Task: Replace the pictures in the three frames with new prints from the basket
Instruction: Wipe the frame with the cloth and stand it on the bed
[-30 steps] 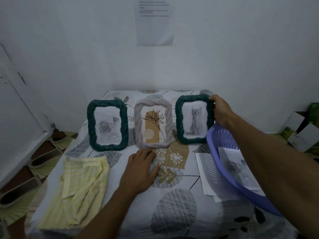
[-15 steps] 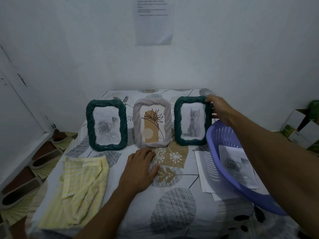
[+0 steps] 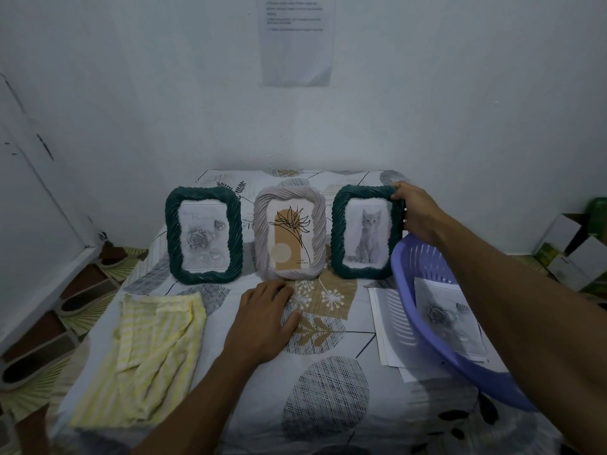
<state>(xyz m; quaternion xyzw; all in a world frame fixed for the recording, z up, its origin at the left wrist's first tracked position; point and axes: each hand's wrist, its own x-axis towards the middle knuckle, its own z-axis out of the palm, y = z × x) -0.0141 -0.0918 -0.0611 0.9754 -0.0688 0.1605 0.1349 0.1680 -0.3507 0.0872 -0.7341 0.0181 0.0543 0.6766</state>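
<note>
Three picture frames stand upright in a row on the patterned sheet. The left green frame (image 3: pixel 203 234) shows grey roses. The middle pale frame (image 3: pixel 290 233) shows a tan plant drawing. The right green frame (image 3: pixel 365 232) shows a grey kitten. My right hand (image 3: pixel 415 211) grips the kitten frame at its top right corner. My left hand (image 3: pixel 264 318) lies flat on the sheet in front of the pale frame, fingers apart, holding nothing. A purple basket (image 3: pixel 427 343) at the right holds a rose print (image 3: pixel 450 318), partly hidden by my right forearm.
A yellow striped cloth (image 3: pixel 147 359) lies crumpled at the front left. White paper sheets (image 3: pixel 386 323) lie under the basket. The white wall stands close behind the frames, with a paper notice (image 3: pixel 295 37) taped to it. Cardboard boxes (image 3: pixel 571 254) sit at the far right.
My right hand has shifted from the kitten frame's right side up to its top right corner. The left hand has stayed flat on the sheet.
</note>
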